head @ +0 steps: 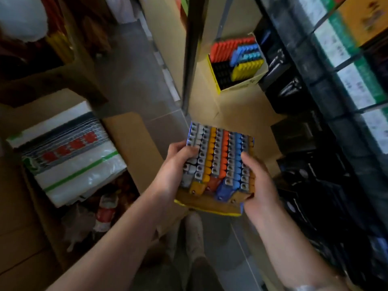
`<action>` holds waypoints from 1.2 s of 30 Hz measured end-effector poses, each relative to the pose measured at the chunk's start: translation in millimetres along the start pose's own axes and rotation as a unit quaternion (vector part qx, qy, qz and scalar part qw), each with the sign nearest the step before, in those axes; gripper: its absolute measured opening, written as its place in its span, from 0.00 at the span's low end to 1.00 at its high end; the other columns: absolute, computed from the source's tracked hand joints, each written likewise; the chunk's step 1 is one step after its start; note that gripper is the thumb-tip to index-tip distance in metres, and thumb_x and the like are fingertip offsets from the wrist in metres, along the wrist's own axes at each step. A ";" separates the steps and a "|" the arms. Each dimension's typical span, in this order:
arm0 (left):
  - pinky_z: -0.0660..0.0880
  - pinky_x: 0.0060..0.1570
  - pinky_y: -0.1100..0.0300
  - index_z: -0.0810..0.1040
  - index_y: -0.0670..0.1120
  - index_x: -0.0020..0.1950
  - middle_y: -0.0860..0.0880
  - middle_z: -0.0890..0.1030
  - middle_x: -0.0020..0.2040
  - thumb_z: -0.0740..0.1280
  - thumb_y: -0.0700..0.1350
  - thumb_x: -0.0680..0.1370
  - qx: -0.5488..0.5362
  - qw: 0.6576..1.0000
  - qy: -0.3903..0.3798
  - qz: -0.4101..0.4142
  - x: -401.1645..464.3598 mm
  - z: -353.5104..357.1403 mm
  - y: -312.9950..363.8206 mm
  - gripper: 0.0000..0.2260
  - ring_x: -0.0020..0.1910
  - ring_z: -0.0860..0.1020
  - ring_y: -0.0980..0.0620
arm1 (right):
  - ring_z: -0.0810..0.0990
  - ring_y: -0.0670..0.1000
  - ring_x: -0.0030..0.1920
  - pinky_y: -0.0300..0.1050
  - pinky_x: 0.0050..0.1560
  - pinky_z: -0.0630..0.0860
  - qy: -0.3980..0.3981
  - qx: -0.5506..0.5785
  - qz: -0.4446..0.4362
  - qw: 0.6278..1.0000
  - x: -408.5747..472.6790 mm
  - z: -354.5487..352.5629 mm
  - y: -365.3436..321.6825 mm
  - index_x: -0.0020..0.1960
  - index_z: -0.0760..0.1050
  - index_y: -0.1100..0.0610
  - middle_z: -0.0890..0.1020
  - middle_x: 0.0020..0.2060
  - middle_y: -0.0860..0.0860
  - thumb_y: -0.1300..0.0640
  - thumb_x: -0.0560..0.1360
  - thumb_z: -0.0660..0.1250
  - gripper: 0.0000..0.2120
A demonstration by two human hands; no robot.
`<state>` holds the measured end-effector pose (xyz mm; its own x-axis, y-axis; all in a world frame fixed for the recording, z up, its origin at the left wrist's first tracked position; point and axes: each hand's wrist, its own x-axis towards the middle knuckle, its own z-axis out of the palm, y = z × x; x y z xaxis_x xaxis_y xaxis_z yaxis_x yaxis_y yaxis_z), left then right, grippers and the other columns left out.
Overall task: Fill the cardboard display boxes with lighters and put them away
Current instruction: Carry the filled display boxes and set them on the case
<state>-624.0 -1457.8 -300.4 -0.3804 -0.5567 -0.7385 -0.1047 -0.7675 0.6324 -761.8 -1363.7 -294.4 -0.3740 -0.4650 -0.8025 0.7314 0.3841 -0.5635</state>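
You hold the filled display box (218, 164) between both hands in front of your chest, your left hand (178, 166) curled over its left edge with the thumb pressed on the lighters (218, 152), your right hand (258, 181) wrapped round the right near corner. Its long axis runs away from you toward the second box (237, 64) on the cardboard surface ahead and slightly right, so your right grip is nearer. The box is soft, creased cardboard; the lighters are glossy plastic with metal caps, and those at the near end lean loose.
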 end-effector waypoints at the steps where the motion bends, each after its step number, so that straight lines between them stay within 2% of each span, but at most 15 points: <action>1: 0.78 0.45 0.53 0.72 0.50 0.54 0.47 0.82 0.47 0.65 0.48 0.74 0.017 1.000 -0.005 0.013 17.4 3.9 2.8 0.10 0.46 0.82 0.48 | 0.84 0.54 0.47 0.47 0.40 0.79 0.010 0.009 -0.007 1.000 15.5 0.2 -3.5 0.62 0.73 0.51 0.84 0.48 0.53 0.46 0.59 0.73 0.32; 3: 0.77 0.47 0.55 0.72 0.49 0.50 0.48 0.81 0.46 0.64 0.45 0.75 0.053 0.998 -0.019 0.033 52.1 17.8 15.3 0.06 0.45 0.81 0.50 | 0.83 0.55 0.51 0.50 0.46 0.79 0.013 0.031 -0.022 0.999 43.8 -0.2 -11.8 0.63 0.73 0.52 0.83 0.52 0.54 0.46 0.61 0.72 0.32; 6: 0.73 0.36 0.69 0.72 0.45 0.43 0.48 0.77 0.38 0.63 0.40 0.76 0.106 0.989 -0.059 0.081 95.9 31.9 27.6 0.02 0.35 0.76 0.55 | 0.82 0.56 0.53 0.50 0.50 0.78 -0.001 0.071 -0.049 0.996 78.8 -6.3 -25.7 0.62 0.75 0.53 0.83 0.54 0.54 0.47 0.68 0.69 0.24; 7: 0.75 0.36 0.69 0.72 0.44 0.45 0.46 0.78 0.39 0.63 0.41 0.77 0.112 0.988 -0.066 0.084 106.8 39.5 29.5 0.01 0.36 0.77 0.54 | 0.82 0.55 0.52 0.48 0.48 0.78 0.004 0.079 -0.061 0.995 88.8 -9.0 -30.0 0.62 0.76 0.53 0.83 0.53 0.53 0.48 0.70 0.67 0.21; 9: 0.77 0.50 0.56 0.72 0.47 0.55 0.44 0.80 0.50 0.62 0.46 0.76 0.116 0.987 -0.094 0.054 120.4 57.5 32.4 0.09 0.47 0.80 0.47 | 0.82 0.53 0.52 0.46 0.47 0.78 0.028 0.091 -0.088 0.992 107.0 -15.4 -35.3 0.63 0.74 0.53 0.83 0.54 0.53 0.48 0.73 0.66 0.20; 11: 0.74 0.56 0.49 0.69 0.51 0.62 0.44 0.78 0.57 0.62 0.48 0.77 0.141 0.980 -0.130 0.048 130.4 65.7 27.5 0.13 0.53 0.78 0.45 | 0.82 0.53 0.54 0.47 0.47 0.78 0.050 0.097 -0.119 0.987 121.9 -21.5 -34.2 0.66 0.71 0.53 0.82 0.56 0.53 0.49 0.74 0.65 0.22; 17: 0.78 0.34 0.67 0.69 0.57 0.58 0.52 0.80 0.49 0.63 0.46 0.77 0.151 0.975 -0.147 0.068 154.3 84.4 23.6 0.12 0.41 0.80 0.56 | 0.83 0.50 0.50 0.43 0.40 0.80 0.078 0.084 -0.158 0.981 139.2 -32.6 -20.3 0.69 0.67 0.48 0.81 0.56 0.51 0.47 0.73 0.64 0.25; 21: 0.75 0.56 0.51 0.68 0.56 0.67 0.48 0.71 0.65 0.64 0.54 0.76 0.209 0.966 -0.141 0.062 155.6 82.0 29.8 0.20 0.57 0.76 0.48 | 0.83 0.51 0.51 0.48 0.47 0.79 0.095 0.069 -0.149 0.982 138.7 -28.8 -23.4 0.69 0.67 0.47 0.82 0.55 0.50 0.44 0.73 0.64 0.26; 22: 0.73 0.57 0.50 0.67 0.56 0.69 0.49 0.68 0.67 0.63 0.58 0.75 0.210 0.966 -0.137 0.061 152.7 78.6 27.6 0.23 0.60 0.74 0.48 | 0.82 0.51 0.53 0.50 0.49 0.79 0.098 0.063 -0.152 0.982 137.0 -28.7 -22.7 0.70 0.66 0.47 0.81 0.57 0.50 0.44 0.72 0.65 0.27; 24: 0.70 0.49 0.59 0.69 0.54 0.66 0.53 0.69 0.65 0.61 0.64 0.73 0.156 0.982 -0.077 0.068 142.5 69.3 16.1 0.24 0.58 0.73 0.55 | 0.81 0.49 0.55 0.48 0.50 0.77 0.104 0.054 -0.165 0.979 129.9 -28.0 -18.8 0.70 0.64 0.45 0.79 0.59 0.49 0.40 0.71 0.64 0.29; 26: 0.68 0.47 0.61 0.74 0.53 0.56 0.54 0.72 0.58 0.62 0.59 0.76 0.070 0.993 0.047 0.080 133.8 58.0 -4.8 0.14 0.53 0.73 0.57 | 0.79 0.45 0.55 0.46 0.51 0.75 0.120 0.057 -0.182 0.974 120.5 -27.3 -9.4 0.69 0.64 0.41 0.78 0.59 0.46 0.38 0.70 0.64 0.28; 28: 0.70 0.50 0.58 0.74 0.50 0.53 0.49 0.75 0.54 0.63 0.48 0.77 0.011 0.992 0.112 0.061 125.1 52.7 -25.6 0.07 0.54 0.75 0.49 | 0.77 0.43 0.58 0.46 0.57 0.71 0.125 0.051 -0.200 0.970 111.9 -27.5 5.7 0.68 0.64 0.39 0.77 0.60 0.44 0.37 0.70 0.63 0.28; 32: 0.73 0.58 0.52 0.73 0.43 0.62 0.42 0.77 0.60 0.63 0.35 0.75 -0.004 0.997 0.075 0.035 117.7 56.6 -43.4 0.16 0.57 0.76 0.45 | 0.71 0.44 0.65 0.50 0.66 0.63 0.106 0.012 -0.224 0.969 101.1 -26.6 34.2 0.69 0.64 0.42 0.73 0.65 0.45 0.43 0.67 0.66 0.31; 34: 0.69 0.64 0.48 0.73 0.43 0.64 0.43 0.76 0.61 0.62 0.33 0.75 0.008 0.996 0.068 0.053 120.4 56.4 -41.5 0.18 0.61 0.75 0.46 | 0.72 0.45 0.64 0.46 0.64 0.68 0.090 -0.033 -0.254 0.962 100.1 -25.7 39.2 0.70 0.64 0.48 0.74 0.65 0.47 0.53 0.66 0.65 0.32; 36: 0.70 0.63 0.52 0.72 0.44 0.65 0.47 0.77 0.61 0.60 0.31 0.75 0.002 0.996 0.050 0.079 125.1 56.8 -33.9 0.20 0.61 0.75 0.51 | 0.72 0.46 0.65 0.42 0.62 0.72 0.074 -0.089 -0.277 0.954 104.4 -24.4 39.7 0.71 0.62 0.54 0.73 0.66 0.50 0.61 0.65 0.65 0.34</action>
<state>-720.2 -1483.3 -400.9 -0.2988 -0.6991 -0.6496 -0.0541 -0.6672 0.7429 -785.7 -1377.6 -405.4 -0.7611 -0.5238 -0.3826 0.2947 0.2463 -0.9233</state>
